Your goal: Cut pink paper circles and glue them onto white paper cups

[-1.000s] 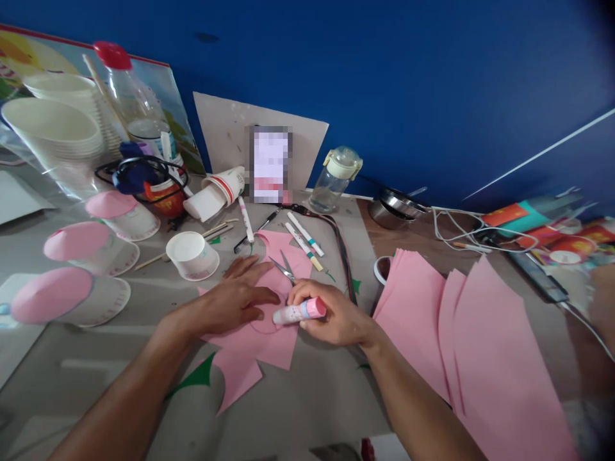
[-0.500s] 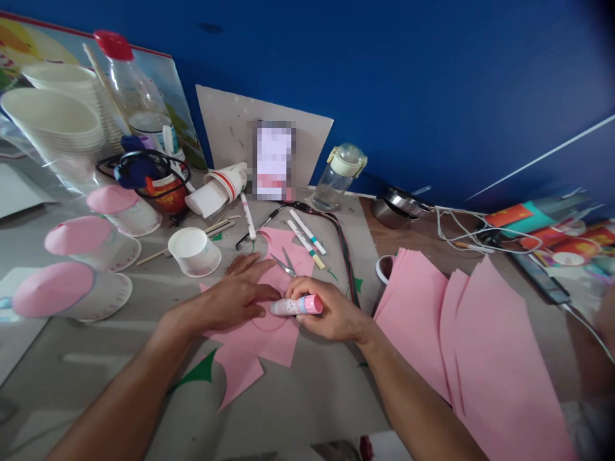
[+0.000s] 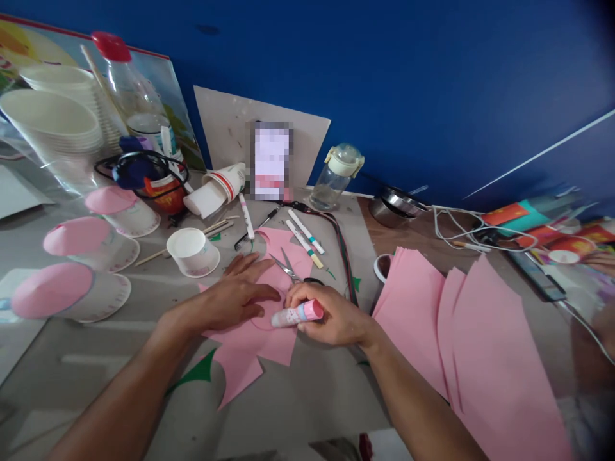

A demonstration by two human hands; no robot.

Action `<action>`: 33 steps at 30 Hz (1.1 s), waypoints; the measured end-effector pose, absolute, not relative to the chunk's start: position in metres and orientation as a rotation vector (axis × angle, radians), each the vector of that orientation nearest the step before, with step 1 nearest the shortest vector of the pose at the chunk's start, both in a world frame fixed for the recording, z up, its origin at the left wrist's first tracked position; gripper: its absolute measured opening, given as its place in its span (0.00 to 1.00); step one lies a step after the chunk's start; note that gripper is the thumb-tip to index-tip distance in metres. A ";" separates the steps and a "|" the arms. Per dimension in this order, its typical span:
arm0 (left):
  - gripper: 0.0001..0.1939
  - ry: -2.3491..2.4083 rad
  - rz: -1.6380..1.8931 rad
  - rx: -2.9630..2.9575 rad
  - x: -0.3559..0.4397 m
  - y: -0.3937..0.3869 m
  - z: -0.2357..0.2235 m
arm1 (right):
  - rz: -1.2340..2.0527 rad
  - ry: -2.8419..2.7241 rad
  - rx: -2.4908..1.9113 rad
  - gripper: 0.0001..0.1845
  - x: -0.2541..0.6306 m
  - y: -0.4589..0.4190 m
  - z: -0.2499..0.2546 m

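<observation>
My left hand (image 3: 233, 291) lies on a cut sheet of pink paper (image 3: 278, 349), its fingers spread and pressing down. In my right hand (image 3: 331, 314) is a glue stick (image 3: 291, 316) with a pink end, tilted over the paper, its clear end on or just above the sheet. A curved outline is drawn on the paper around that spot, partly covered by my fingers. Scissors (image 3: 291, 272) with parted blades lie just beyond my right hand, which hides part of them. A pink offcut (image 3: 240, 371) and a green scrap (image 3: 196, 372) are nearer to me.
Three paper cups with pink tops (image 3: 52, 289) lie at the left, near an upright white cup (image 3: 189, 251). Markers (image 3: 305, 243) and a strap (image 3: 343, 246) lie beyond the paper. A lidded jar (image 3: 336, 173) stands by the wall. Pink sheets (image 3: 494, 346) fill the right.
My right hand and the glue stick have shifted slightly towards me, showing more of the scissors' dark handle. My left hand stays in place on the paper.
</observation>
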State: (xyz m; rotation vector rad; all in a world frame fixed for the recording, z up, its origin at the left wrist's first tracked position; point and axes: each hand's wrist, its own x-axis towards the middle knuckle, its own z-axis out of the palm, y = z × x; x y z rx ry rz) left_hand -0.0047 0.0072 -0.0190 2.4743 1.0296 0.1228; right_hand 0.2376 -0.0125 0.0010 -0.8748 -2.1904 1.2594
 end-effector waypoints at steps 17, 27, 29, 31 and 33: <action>0.18 1.048 0.137 2.477 -0.004 0.006 -0.020 | 1.223 -2.117 -0.860 0.18 0.237 -0.010 -0.001; 0.18 1.053 0.107 2.468 -0.004 0.007 -0.020 | 1.243 -2.081 -0.869 0.17 0.238 -0.008 -0.001; 0.18 1.050 0.112 2.470 -0.003 0.007 -0.019 | 1.256 -2.138 -0.888 0.18 0.239 -0.009 0.000; 0.17 1.041 0.107 2.474 -0.003 0.007 -0.018 | 1.302 -2.177 -0.896 0.18 0.239 -0.009 0.001; 0.17 1.040 0.096 2.471 -0.003 0.007 -0.017 | 1.330 -2.150 -0.895 0.17 0.239 -0.009 0.002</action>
